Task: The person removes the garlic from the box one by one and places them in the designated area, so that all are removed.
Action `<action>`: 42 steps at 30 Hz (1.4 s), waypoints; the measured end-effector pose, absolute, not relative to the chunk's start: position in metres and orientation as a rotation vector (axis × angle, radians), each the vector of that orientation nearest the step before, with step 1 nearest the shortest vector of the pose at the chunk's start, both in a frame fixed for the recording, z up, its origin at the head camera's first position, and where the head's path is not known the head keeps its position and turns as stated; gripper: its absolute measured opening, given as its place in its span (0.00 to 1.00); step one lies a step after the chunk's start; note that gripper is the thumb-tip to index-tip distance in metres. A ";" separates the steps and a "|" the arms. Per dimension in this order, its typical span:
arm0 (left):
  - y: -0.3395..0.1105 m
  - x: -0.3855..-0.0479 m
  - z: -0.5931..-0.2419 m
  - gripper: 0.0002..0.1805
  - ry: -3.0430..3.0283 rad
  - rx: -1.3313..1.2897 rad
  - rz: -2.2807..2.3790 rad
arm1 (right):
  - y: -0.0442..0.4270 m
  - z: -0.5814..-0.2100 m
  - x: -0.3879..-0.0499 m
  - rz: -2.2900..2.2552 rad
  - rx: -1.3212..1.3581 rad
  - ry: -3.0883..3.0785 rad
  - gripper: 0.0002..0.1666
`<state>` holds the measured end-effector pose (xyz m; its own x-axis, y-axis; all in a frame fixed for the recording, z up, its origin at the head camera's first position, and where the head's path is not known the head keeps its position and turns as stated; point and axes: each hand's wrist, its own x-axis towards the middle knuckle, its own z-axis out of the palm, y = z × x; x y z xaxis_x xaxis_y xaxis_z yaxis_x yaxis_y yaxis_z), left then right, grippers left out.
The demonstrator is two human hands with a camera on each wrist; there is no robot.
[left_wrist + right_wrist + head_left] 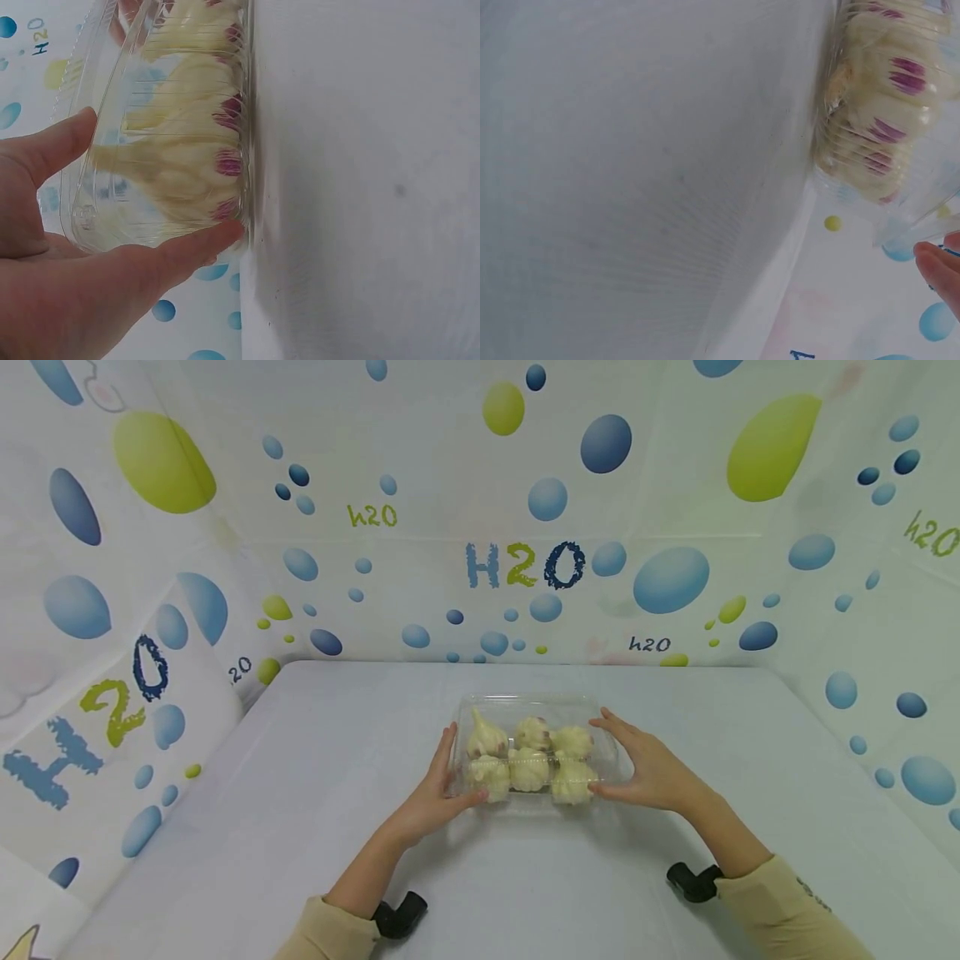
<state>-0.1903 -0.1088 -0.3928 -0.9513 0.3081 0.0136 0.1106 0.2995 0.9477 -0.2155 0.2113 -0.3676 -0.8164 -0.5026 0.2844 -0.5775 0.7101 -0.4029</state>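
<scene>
A clear plastic clamshell box rests on the table, with several garlic bulbs in two rows inside. In the left wrist view the garlic bulbs show purple patches through the ribbed wall. My left hand grips the box's left end, its thumb at the front and its fingers along the side. At the right end my right hand holds the box between its thumb in front and fingers toward the back corner. Only some fingertips of the right hand show in the right wrist view, by the lid's edge.
A white cloth covers the table. Behind it and at both sides hangs a patterned curtain with blue and green drops. Black wrist devices sit under both beige sleeves.
</scene>
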 end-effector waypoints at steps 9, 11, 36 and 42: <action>-0.108 -0.190 -0.397 0.53 2.309 0.393 1.794 | 0.213 -0.368 -0.217 0.746 0.948 -2.630 0.44; -0.108 -0.191 -0.398 0.52 2.282 0.396 1.822 | 0.213 -0.368 -0.218 0.744 0.957 -2.601 0.43; -0.105 -0.188 -0.398 0.51 2.085 0.306 1.947 | 0.202 -0.357 -0.233 0.842 0.917 -2.486 0.35; -0.104 -0.188 -0.399 0.51 2.028 0.316 1.973 | 0.200 -0.352 -0.235 0.933 0.906 -2.511 0.34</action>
